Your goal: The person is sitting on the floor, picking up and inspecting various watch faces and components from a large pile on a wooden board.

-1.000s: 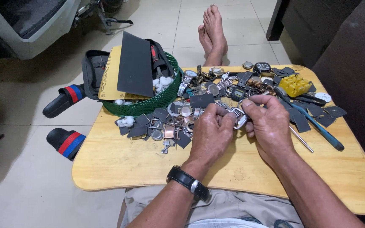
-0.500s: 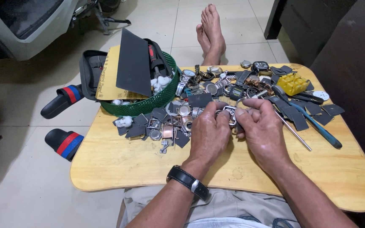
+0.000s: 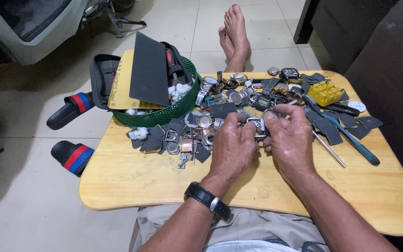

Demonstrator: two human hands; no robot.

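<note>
**Both hands on a small metal watch case, centre of frame**

- Watch case (image 3: 256,126): small, squarish, silver metal, held just above the worktop (image 3: 131,182), slightly right of frame centre. Details of its face too small to tell.
- Left hand (image 3: 232,149): fingers curled in, thumb and fingertips pinching the left side of the watch case. Black wristwatch (image 3: 207,200) with a metal buckle on that wrist.
- Right hand (image 3: 289,140): fingers curled, thumb and forefinger closed on the right side of the watch case. The two hands meet at the case, knuckles near touching.
- Just beyond the hands, toward the top of the frame: a dense scatter of watch parts (image 3: 239,93) – cases, dials, bracelet pieces – mixed with small dark grey sandpaper scraps (image 3: 325,126).
- Left of the hands: more small metal cases and bits of white cotton (image 3: 139,134).
- Right of the right hand: a thin metal rod (image 3: 330,150) and a blue-handled tool (image 3: 350,140), both lying diagonally; a yellow plastic block (image 3: 325,92) in the upper right.
- Upper left of the worktop: a green mesh basket (image 3: 173,112) holding a large dark sandpaper sheet (image 3: 149,70), a yellow sheet and tools.
- Worktop is a low, pale wooden board with rounded corners.
- Floor, left of frame: two black sandals (image 3: 71,156) with red and blue stripes. Bare feet (image 3: 235,35) at top centre.
</note>
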